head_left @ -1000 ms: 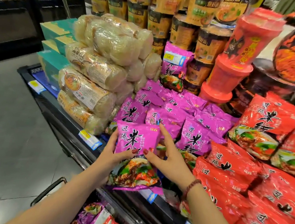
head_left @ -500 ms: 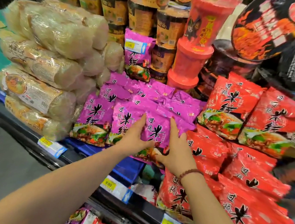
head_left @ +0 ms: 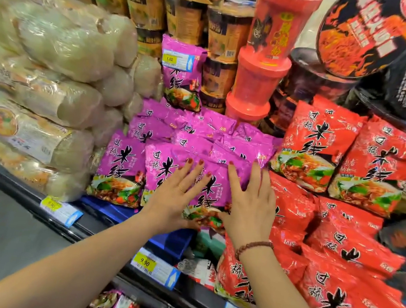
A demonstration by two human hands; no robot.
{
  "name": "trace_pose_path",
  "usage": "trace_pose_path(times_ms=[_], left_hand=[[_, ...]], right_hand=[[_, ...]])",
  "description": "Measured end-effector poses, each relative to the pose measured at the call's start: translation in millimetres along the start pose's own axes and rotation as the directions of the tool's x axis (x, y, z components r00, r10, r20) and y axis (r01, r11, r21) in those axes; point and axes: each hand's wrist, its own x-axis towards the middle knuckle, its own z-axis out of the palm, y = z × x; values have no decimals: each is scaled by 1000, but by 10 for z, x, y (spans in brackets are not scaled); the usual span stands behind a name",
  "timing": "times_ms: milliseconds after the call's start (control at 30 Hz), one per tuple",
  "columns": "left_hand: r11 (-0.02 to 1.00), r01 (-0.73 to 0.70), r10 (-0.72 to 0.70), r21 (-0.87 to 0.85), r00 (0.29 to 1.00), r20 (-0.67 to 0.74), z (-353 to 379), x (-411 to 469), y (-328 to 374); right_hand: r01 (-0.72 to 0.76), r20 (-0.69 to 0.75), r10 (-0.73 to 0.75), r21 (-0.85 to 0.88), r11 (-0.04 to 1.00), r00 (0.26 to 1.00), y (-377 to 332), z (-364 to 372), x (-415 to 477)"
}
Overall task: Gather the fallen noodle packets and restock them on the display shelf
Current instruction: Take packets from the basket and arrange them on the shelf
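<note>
**Purple packet held flat at the front of the shelf**

Purple noodle packet (head_left: pixel 215 188) lies on the front row of the purple pile (head_left: pixel 199 133) on the display shelf (head_left: pixel 198 304), with its lower edge hanging just over the blue liner (head_left: pixel 113 212). Both hands are laid on it. The left hand (head_left: pixel 179 194) rests on its left half with fingers straight and spread, its grip apart and not curled round anything (a thin ring (head_left: pixel 181 189) shows on one finger). The right hand (head_left: pixel 249 205) lies on the right half, fingers straight too and its grip likewise apart, with the thumb against the packet's printed lower part. A beaded bracelet (head_left: pixel 253 247) sits on that wrist.

Just right of the packet are heaped red packets (head_left: pixel 312 147), touching the purple ones. On the left are clear-wrapped noodle bundles (head_left: pixel 57 41), stacked high. Behind the pile one purple packet stands upright (head_left: pixel 182 74) with a price sticker on it, in front of brown cup noodles (head_left: pixel 227 29) and stacked red tubs (head_left: pixel 259 79). Yellow price tags (head_left: pixel 143 263) run along the shelf rail.
</note>
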Motion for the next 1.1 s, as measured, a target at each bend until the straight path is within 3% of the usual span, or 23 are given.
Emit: trace_pose_path(times_ms=[67,167,267,433,500,567,633,700,800,967,1100], left_hand=[[999,13,-14,43,999,29,27,47,-17],[994,21,-32,112,995,91,116,205,2],[985,2,-33,170,983,182,144,301,-6],[964,4,-89,265,947,310,10,350,-11],[980,-26,-23,200,971,239,-67,237,-39],[1000,11,-12,25,1000,25,-156,-1,-109],[990,127,-135,-58,978,-157,-218,-292,-250],[961,269,-276,-61,937,-213,-279,-554,-447],[913,408,-404,5,904,-139,-295,-915,-766],[892,449,-453,59,887,89,-303,-1082,-950],[853,521,-517,1,846,128,-176,-841,-1098]], right_hand=[[126,-28,-126,-30,992,992,10,18,27],[255,90,-251,-40,966,964,16,6,90],[238,232,-236,21,971,944,51,80,118],[197,312,-190,8,980,931,25,136,163],[189,321,-182,11,982,929,23,133,150],[188,332,-181,9,982,926,19,122,142],[188,341,-170,-21,982,924,-15,85,157],[194,334,-162,-64,979,928,-98,25,176],[189,313,-154,-83,979,937,-248,-45,148],[190,339,-163,-48,981,926,-411,14,102],[141,309,-116,-63,988,944,-400,214,115]])
